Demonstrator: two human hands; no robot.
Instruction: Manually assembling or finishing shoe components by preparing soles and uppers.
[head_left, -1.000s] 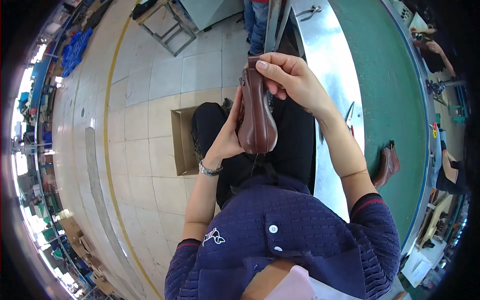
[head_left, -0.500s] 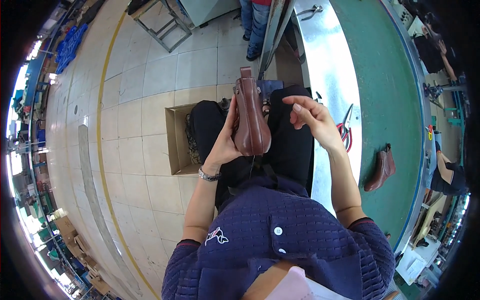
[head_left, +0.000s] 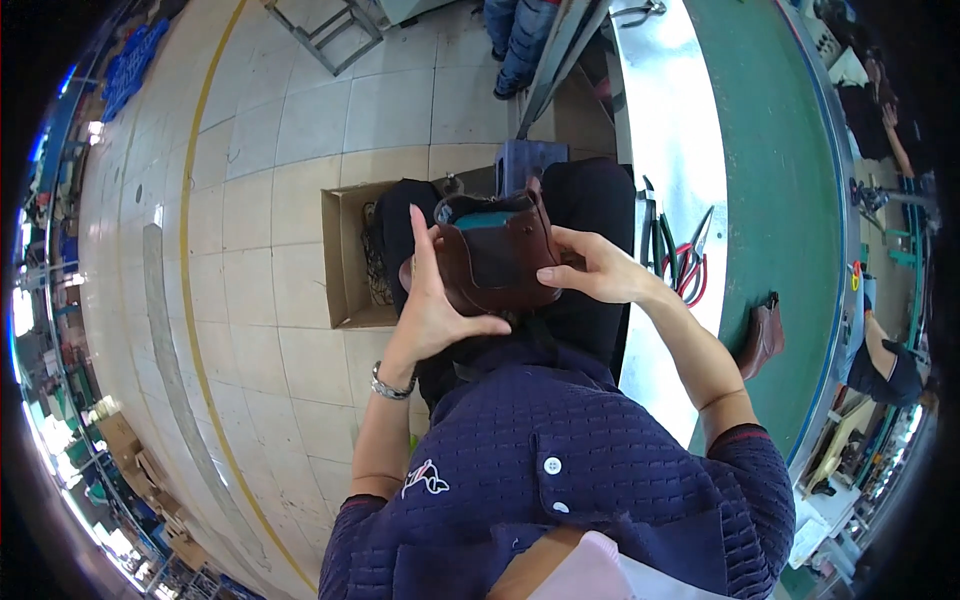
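One green work surface (head_left: 770, 215); one open tan cardboard box (head_left: 341, 262); one lap (head_left: 590, 195), beneath one brown leather boot (head_left: 490, 262); one matching brown boot (head_left: 764, 338) on the surface. The right hand (head_left: 600, 270) pinches the former; the left hand (head_left: 432, 318) spreads wide alongside, contact unclear.

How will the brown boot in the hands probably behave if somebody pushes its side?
The brown boot probably flexes only slightly, since its walls hold a rounded shape. Its smooth-looking surface may feel slippery. Its open top could give more easily.
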